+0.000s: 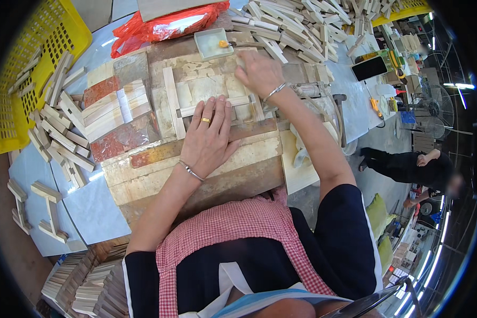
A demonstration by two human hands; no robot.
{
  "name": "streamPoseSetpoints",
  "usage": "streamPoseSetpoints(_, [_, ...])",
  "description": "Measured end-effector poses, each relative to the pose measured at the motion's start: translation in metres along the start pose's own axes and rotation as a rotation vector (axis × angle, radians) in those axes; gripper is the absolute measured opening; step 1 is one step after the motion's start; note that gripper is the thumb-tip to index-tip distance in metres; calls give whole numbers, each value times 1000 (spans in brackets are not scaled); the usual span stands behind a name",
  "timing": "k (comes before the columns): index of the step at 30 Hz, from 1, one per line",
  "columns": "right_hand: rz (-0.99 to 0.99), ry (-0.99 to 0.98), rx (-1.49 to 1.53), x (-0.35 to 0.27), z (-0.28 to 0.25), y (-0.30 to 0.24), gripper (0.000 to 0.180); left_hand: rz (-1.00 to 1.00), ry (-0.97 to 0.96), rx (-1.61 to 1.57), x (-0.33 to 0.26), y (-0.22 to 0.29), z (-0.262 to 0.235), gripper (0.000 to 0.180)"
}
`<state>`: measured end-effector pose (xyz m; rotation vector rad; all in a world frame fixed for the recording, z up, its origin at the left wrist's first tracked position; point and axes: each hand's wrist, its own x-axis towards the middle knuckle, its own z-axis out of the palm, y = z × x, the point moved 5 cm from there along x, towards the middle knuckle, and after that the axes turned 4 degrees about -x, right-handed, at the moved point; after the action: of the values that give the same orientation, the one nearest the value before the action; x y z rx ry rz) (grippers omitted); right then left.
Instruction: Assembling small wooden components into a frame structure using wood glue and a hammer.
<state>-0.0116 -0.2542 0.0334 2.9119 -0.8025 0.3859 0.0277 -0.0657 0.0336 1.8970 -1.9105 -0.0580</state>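
Note:
On a worn wooden work board [196,177] lies an H-shaped frame of pale wood. Its left strip [170,98] and right wooden strip [256,110] are joined by a crossbar [239,102]. My left hand [209,135] rests flat, its fingers stretched over the crossbar. My right hand [262,73] is closed around the upper part of the right strip, which it mostly covers. Just beyond it, a brush with a yellow band [225,44] lies across the rim of a small square tray [205,52] holding something pale.
Loose wooden pieces [63,132] and a yellow basket [10,114] are at left; finished-looking H-shaped frames [50,204] stand nearby. More sticks [297,29] pile up at the back beside a red plastic bag [169,26]. At right are a clamp [310,90], hammer [340,114], phone [369,69] and another person [413,165].

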Motion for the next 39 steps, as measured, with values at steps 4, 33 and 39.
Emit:
streamPoseSetpoints(4, [9, 78, 60, -7, -4, -4, 25, 2, -10, 5, 1, 2, -1, 78])
streamPoseSetpoints(33, [172, -73, 28, 2, 12, -4, 22, 36, -91, 196, 11, 21, 8, 70])
streamPoseSetpoints(39, [27, -35, 153, 8, -7, 14, 22, 37, -89, 179, 11, 20, 9, 69])
